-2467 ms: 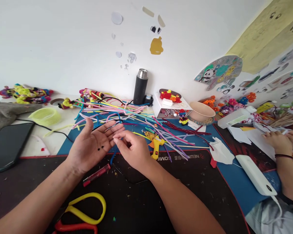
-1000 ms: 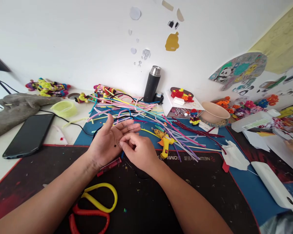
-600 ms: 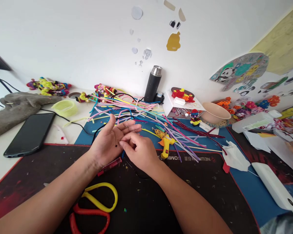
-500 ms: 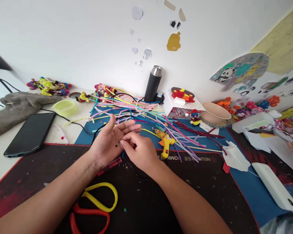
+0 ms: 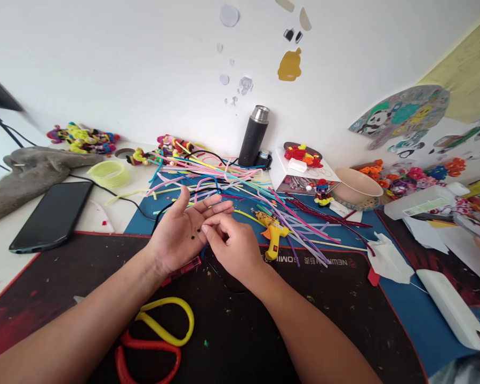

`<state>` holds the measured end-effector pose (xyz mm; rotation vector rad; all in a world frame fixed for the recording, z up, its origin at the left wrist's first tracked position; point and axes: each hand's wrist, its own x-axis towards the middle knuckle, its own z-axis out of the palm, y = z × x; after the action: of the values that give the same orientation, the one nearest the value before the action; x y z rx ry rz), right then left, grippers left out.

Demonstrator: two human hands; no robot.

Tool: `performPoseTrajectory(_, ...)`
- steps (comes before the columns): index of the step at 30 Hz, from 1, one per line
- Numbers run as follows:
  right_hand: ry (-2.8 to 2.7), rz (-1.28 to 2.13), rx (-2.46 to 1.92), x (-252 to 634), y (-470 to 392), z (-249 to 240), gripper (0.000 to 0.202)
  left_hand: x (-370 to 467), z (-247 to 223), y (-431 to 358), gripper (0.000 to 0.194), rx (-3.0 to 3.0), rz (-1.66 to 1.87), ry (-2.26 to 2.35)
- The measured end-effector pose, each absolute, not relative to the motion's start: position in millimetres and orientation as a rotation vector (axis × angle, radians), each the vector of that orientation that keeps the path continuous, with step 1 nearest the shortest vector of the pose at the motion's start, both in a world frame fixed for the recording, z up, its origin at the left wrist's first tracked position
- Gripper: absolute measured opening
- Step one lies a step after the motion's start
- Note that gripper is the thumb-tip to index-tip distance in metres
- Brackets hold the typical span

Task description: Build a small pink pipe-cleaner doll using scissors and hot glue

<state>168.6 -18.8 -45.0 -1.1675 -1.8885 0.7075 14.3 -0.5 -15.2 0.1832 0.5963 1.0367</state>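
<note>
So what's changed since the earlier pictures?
The right hand has moved toward the black bits on the left hand. Two show now; a second ago, only one. The view has swung left. The left palm stays open; the glue gun and scissors haven't moved.

The mat [image 5: 240, 346] offers room beside the scissors [image 5: 191, 319]; pipe cleaners [image 5: 224, 170] obstruct behind.

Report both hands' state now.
Left hand: open, palm up, small black pieces on it.
Right hand: fingertips pinched together at the left palm; cannot tell what they hold.
</note>
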Motion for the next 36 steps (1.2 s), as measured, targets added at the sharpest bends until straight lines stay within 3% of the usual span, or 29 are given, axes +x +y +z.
performPoseTrajectory(10,-1.867,0.744,-1.192,170.7,-19.2,-43.2,0.014,12.0,-19.6,-0.1,0.064,0.213,1.041,0.576)
performPoseTrajectory(27,-1.901,0.796,-1.258,167.8,-18.9,-43.8,0.005,15.1,-26.7,-1.8,0.069,0.320,1.038,0.552)
performPoseTrajectory(36,-1.699,1.135,-1.215,164.5,-15.2,-46.6,0.012,16.4,-27.0,-4.6,0.071,0.383,1.023,0.526)
